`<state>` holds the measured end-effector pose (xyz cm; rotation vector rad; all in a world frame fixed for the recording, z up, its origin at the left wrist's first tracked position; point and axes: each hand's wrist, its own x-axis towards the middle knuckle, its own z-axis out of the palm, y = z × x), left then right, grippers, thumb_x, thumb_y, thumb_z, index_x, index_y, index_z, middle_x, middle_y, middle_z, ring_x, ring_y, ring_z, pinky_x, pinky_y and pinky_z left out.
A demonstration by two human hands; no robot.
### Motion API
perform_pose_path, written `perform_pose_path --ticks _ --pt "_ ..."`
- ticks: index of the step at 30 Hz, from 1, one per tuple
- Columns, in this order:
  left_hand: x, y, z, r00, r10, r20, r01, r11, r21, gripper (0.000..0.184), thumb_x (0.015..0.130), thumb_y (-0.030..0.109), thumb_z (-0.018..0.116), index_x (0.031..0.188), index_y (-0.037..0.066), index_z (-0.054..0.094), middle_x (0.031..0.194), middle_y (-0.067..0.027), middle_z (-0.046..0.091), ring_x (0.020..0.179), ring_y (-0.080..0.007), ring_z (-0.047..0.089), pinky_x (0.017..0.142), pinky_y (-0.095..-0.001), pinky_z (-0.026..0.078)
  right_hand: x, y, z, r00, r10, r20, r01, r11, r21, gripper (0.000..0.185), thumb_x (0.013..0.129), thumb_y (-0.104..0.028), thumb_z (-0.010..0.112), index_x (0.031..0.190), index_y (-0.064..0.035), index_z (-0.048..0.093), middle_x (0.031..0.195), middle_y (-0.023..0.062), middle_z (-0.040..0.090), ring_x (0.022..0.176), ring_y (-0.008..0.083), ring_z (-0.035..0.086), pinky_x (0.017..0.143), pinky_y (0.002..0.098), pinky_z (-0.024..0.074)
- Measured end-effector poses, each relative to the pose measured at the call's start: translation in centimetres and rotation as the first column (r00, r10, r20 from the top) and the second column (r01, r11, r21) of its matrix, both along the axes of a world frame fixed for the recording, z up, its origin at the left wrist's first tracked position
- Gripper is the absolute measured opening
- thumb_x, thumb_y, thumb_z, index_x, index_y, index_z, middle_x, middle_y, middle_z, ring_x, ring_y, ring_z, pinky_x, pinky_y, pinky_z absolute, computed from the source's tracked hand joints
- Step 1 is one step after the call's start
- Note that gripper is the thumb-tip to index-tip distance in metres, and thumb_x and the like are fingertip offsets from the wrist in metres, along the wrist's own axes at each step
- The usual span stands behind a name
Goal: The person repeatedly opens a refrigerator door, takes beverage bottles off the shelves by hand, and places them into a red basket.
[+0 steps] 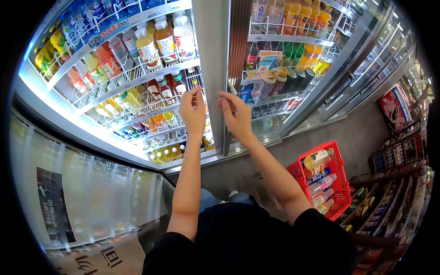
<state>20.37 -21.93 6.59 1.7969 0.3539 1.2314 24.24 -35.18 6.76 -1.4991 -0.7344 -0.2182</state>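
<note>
My left hand [193,111] is raised before the lit open cooler [160,73], near its right edge. Its fingers are bent and pressed together, with nothing visible in them. Level with it, my right hand [237,115] hangs in front of the silver door frame [220,59]. The fingers there are loosely curled and apart, holding nothing. A gap separates the two hands. Bottles with dark red drink [166,90] stand on the shelf just left of my left hand.
On the floor at the right is a red basket [340,183] holding several bottles. The open glass door [101,197] fills the lower left. Behind the glass at right are more drinks [293,50]. Snack shelves [385,206] line the far right.
</note>
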Motion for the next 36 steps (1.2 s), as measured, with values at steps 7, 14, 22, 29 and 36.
perform_pose_path --ticks 7,14,22,29,36 --pt "-0.4 -7.6 -1.0 0.971 -0.192 -0.146 0.193 0.981 -0.007 0.015 0.097 0.013 0.061 0.106 0.003 0.070 0.091 -0.0047 0.066 0.077 -0.0108 0.063 0.071 -0.0244 0.050 -0.6 -8.8 -2.2 0.966 -0.118 -0.229 0.171 0.959 0.225 0.025 0.099 -0.008 0.056 0.123 -0.0006 0.062 0.097 0.0066 0.068 0.081 0.0077 0.061 0.070 0.0238 0.0527" --pt "-3.1 -17.6 -4.6 0.841 -0.521 -0.146 0.519 0.853 -0.054 0.012 0.094 0.009 0.063 0.102 0.004 0.070 0.083 -0.0060 0.062 0.069 -0.0142 0.057 0.063 -0.0274 0.046 -5.3 -17.7 -5.5 0.886 -0.328 -0.328 0.389 0.910 0.140 0.027 0.102 -0.013 0.053 0.125 -0.0015 0.060 0.105 0.0086 0.067 0.093 0.0130 0.064 0.079 0.0259 0.0521" --pt "-8.9 -22.1 -6.7 0.626 -0.722 -0.296 0.725 0.678 -0.119 0.014 0.094 0.011 0.062 0.103 0.004 0.071 0.085 -0.0066 0.064 0.069 -0.0141 0.061 0.063 -0.0269 0.049 -13.7 -26.9 -8.7 0.774 -0.486 -0.406 0.567 0.817 0.105 0.030 0.101 -0.012 0.054 0.128 -0.0014 0.058 0.107 0.0078 0.067 0.094 0.0125 0.063 0.082 0.0268 0.0514" --pt "-13.8 -23.7 -8.5 0.560 -0.759 -0.332 0.747 0.636 -0.194 0.016 0.095 0.012 0.062 0.106 0.004 0.070 0.086 -0.0068 0.065 0.072 -0.0137 0.061 0.065 -0.0278 0.049 -19.9 -31.3 -11.3 0.667 -0.544 -0.510 0.664 0.744 0.075 0.036 0.102 -0.012 0.051 0.136 0.0018 0.051 0.119 0.0143 0.063 0.106 0.0180 0.063 0.086 0.0294 0.0529" --pt "-15.8 -28.4 -10.0 0.402 -0.843 -0.357 0.786 0.518 -0.337 0.018 0.095 0.013 0.063 0.108 0.002 0.069 0.088 -0.0066 0.066 0.074 -0.0120 0.062 0.068 -0.0265 0.049 -22.9 -35.8 -11.6 0.615 -0.544 -0.571 0.716 0.688 0.117 0.037 0.102 -0.012 0.051 0.136 0.0024 0.050 0.123 0.0154 0.062 0.108 0.0190 0.062 0.088 0.0303 0.0536"
